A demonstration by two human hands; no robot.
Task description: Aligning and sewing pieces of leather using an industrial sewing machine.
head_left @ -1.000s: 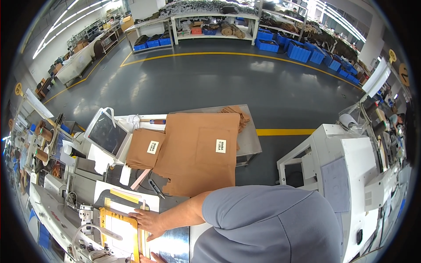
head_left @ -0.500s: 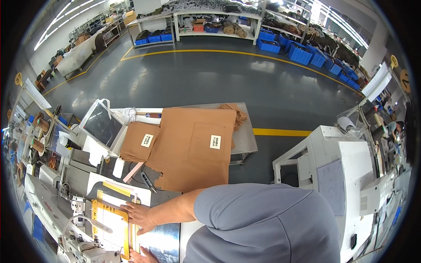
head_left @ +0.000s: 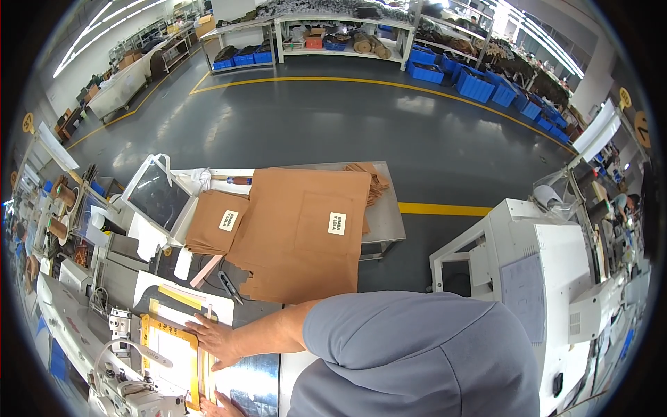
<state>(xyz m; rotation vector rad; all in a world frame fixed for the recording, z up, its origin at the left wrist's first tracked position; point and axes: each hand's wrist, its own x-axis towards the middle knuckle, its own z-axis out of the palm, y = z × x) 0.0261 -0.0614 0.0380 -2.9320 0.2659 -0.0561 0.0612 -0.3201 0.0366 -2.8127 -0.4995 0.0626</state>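
My right hand (head_left: 215, 342) lies with fingers spread on a yellow-edged template (head_left: 192, 368) and the narrow strips along its right side, beside the white sewing machine head (head_left: 121, 389). My left hand (head_left: 222, 406), partly cut off at the lower edge, rests with fingers stretched on the template's near end. A bright metal plate (head_left: 257, 386) is to the right of both. Beyond my arm lie a large brown sheet (head_left: 292, 257), a smaller stack of brown pieces (head_left: 208, 233) with a label, a dark clipper-like tool (head_left: 228, 283) and a pink strip (head_left: 205, 271).
A screen (head_left: 156, 194) stands at the back left of the bench. A white machine (head_left: 528, 299) is on the right. Across the grey floor are shelves (head_left: 340, 52) and blue crates (head_left: 476, 87). A distant person (head_left: 629, 205) sits at the far right.
The bench, template and hands have shifted left in the picture, and the bench's far part slightly upward, as the view moved. Both hands have stayed on the template.
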